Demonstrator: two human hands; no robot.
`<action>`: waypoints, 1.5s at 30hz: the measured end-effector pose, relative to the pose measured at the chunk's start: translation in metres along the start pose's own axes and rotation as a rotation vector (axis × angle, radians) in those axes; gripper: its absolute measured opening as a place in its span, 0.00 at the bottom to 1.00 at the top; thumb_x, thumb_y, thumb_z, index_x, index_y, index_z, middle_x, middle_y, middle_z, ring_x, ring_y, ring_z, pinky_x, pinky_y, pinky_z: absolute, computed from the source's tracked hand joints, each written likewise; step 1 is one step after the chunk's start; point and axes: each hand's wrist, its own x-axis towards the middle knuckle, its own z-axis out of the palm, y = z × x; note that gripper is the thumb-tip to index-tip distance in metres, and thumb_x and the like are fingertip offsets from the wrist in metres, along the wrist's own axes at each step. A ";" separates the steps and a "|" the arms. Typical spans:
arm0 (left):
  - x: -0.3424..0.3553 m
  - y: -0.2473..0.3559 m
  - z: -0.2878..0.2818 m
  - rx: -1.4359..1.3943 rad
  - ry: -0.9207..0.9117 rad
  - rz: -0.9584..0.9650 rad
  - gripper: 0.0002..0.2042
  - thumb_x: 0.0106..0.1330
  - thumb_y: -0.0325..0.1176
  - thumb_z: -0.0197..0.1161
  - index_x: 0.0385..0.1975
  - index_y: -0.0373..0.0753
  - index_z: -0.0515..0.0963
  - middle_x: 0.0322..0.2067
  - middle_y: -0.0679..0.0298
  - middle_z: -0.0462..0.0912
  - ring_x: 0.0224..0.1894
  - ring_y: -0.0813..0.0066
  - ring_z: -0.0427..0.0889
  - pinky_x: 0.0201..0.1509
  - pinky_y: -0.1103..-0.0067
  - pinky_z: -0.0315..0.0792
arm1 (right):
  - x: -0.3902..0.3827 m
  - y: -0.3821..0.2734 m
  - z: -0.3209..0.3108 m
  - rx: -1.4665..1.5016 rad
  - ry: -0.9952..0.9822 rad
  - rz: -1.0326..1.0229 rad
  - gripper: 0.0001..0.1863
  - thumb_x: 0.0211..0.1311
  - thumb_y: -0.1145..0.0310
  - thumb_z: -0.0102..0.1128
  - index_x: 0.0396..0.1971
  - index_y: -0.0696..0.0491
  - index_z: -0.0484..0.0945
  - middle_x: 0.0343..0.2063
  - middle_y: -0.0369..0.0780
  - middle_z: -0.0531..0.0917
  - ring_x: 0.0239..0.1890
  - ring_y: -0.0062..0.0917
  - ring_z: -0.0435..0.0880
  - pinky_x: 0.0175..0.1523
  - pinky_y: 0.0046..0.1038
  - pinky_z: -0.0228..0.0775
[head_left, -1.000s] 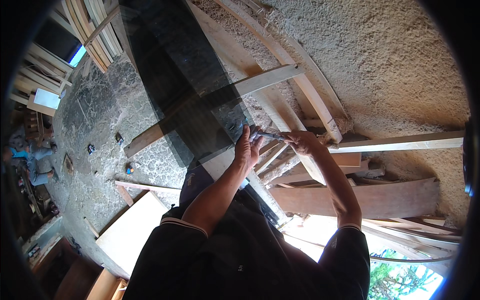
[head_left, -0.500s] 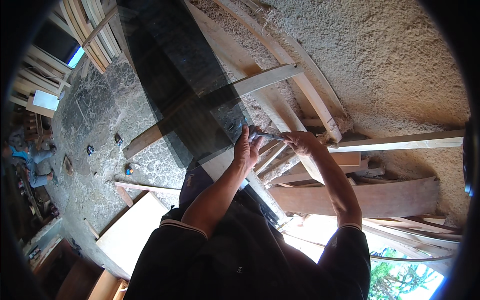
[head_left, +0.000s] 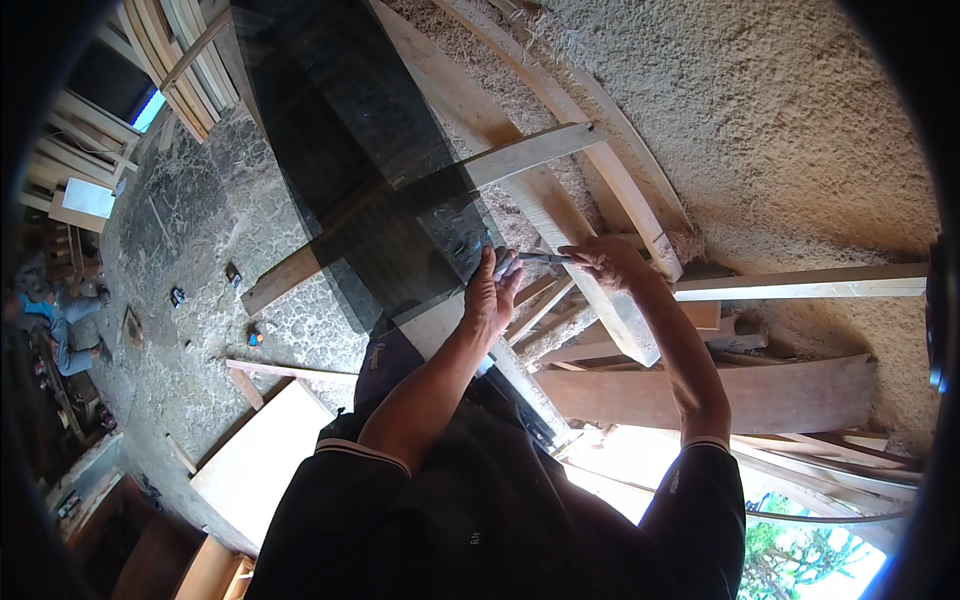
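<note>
Head cam, L of pair — wide fisheye, faces down, hands (head_left: 487, 302) fairly near, approx. mid-view.

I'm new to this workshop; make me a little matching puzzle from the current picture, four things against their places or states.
Things
1. Right hand
2. Dark see-through sheet
3. Rough tan heap
4. Pale flat board

Places or states
A. Fills the upper right of the picture
B. Lies at the lower left, beyond the person's left arm
C. Grips a slim tool
D. Lets a wooden bar show through it

Right pairs: 1-C, 2-D, 3-A, 4-B
</note>
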 end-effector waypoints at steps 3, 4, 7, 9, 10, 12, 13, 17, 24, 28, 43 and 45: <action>0.003 -0.002 -0.003 -0.019 0.008 0.014 0.16 0.58 0.48 0.70 0.36 0.42 0.79 0.39 0.65 0.83 0.45 0.72 0.80 0.60 0.71 0.72 | 0.009 -0.005 -0.010 -0.097 -0.100 0.035 0.26 0.60 0.63 0.62 0.59 0.28 0.72 0.36 0.38 0.79 0.39 0.34 0.81 0.44 0.36 0.75; 0.003 -0.001 -0.002 -0.023 0.023 0.023 0.16 0.58 0.48 0.70 0.36 0.42 0.79 0.39 0.65 0.83 0.45 0.72 0.80 0.60 0.70 0.72 | 0.012 -0.009 -0.015 -0.112 -0.129 0.045 0.26 0.60 0.62 0.62 0.59 0.28 0.71 0.36 0.38 0.79 0.39 0.34 0.81 0.45 0.36 0.75; 0.002 -0.002 0.000 -0.032 0.054 0.034 0.16 0.57 0.47 0.71 0.35 0.42 0.79 0.39 0.65 0.83 0.45 0.73 0.80 0.60 0.70 0.72 | 0.016 -0.015 -0.022 -0.149 -0.185 0.061 0.26 0.61 0.60 0.61 0.60 0.28 0.71 0.37 0.37 0.79 0.40 0.33 0.81 0.47 0.36 0.74; 0.002 -0.002 -0.001 -0.032 0.059 0.031 0.16 0.57 0.47 0.71 0.36 0.42 0.79 0.39 0.65 0.84 0.45 0.73 0.80 0.59 0.70 0.73 | 0.018 -0.013 -0.020 -0.158 -0.176 0.045 0.25 0.62 0.58 0.59 0.60 0.28 0.70 0.37 0.36 0.78 0.40 0.31 0.81 0.46 0.36 0.74; 0.003 -0.002 -0.003 -0.039 0.057 0.027 0.16 0.57 0.47 0.71 0.36 0.42 0.79 0.39 0.65 0.84 0.45 0.73 0.80 0.59 0.71 0.73 | 0.019 -0.012 -0.020 -0.155 -0.182 0.048 0.25 0.62 0.58 0.59 0.60 0.28 0.70 0.38 0.36 0.79 0.40 0.32 0.81 0.46 0.36 0.75; 0.005 -0.003 -0.004 -0.053 0.053 0.017 0.16 0.57 0.46 0.71 0.36 0.42 0.78 0.39 0.65 0.84 0.44 0.73 0.81 0.58 0.71 0.74 | 0.020 -0.011 -0.022 -0.151 -0.193 0.058 0.25 0.62 0.58 0.59 0.60 0.27 0.70 0.38 0.37 0.79 0.40 0.34 0.81 0.47 0.36 0.75; 0.005 -0.003 -0.004 -0.056 0.047 0.014 0.16 0.57 0.46 0.71 0.37 0.42 0.78 0.38 0.65 0.84 0.44 0.73 0.81 0.57 0.71 0.74 | 0.020 -0.008 -0.019 -0.145 -0.165 0.034 0.25 0.62 0.57 0.59 0.60 0.27 0.70 0.38 0.37 0.79 0.40 0.34 0.81 0.47 0.36 0.75; 0.003 -0.001 -0.003 -0.060 0.041 0.011 0.16 0.57 0.46 0.71 0.37 0.42 0.78 0.38 0.64 0.84 0.43 0.73 0.82 0.56 0.72 0.76 | 0.022 -0.006 -0.019 -0.137 -0.214 0.048 0.26 0.63 0.60 0.58 0.61 0.27 0.69 0.45 0.38 0.80 0.47 0.34 0.80 0.53 0.35 0.73; 0.000 0.000 0.000 -0.045 0.043 0.019 0.17 0.57 0.46 0.71 0.37 0.42 0.78 0.39 0.64 0.83 0.44 0.72 0.81 0.56 0.73 0.76 | 0.030 -0.016 -0.035 -0.061 -0.381 0.146 0.26 0.64 0.61 0.57 0.62 0.30 0.68 0.43 0.39 0.81 0.46 0.34 0.81 0.52 0.33 0.73; 0.000 -0.001 0.000 -0.025 0.045 0.021 0.17 0.57 0.46 0.71 0.37 0.41 0.78 0.39 0.65 0.83 0.45 0.72 0.80 0.57 0.72 0.75 | 0.024 -0.004 -0.024 -0.077 -0.281 0.075 0.25 0.64 0.61 0.57 0.62 0.31 0.69 0.39 0.39 0.81 0.42 0.34 0.81 0.48 0.35 0.74; 0.002 -0.002 -0.002 -0.035 0.040 0.030 0.16 0.56 0.46 0.71 0.36 0.42 0.79 0.38 0.66 0.84 0.44 0.71 0.81 0.60 0.71 0.73 | 0.021 0.001 -0.009 -0.077 -0.200 0.043 0.24 0.62 0.63 0.59 0.59 0.31 0.71 0.40 0.39 0.80 0.43 0.34 0.81 0.49 0.36 0.74; 0.002 -0.002 -0.002 -0.039 0.035 0.025 0.16 0.57 0.46 0.71 0.35 0.42 0.79 0.38 0.66 0.84 0.44 0.71 0.81 0.59 0.71 0.73 | 0.024 0.001 -0.012 -0.093 -0.225 0.046 0.25 0.63 0.62 0.59 0.60 0.31 0.70 0.41 0.39 0.80 0.44 0.34 0.81 0.50 0.36 0.74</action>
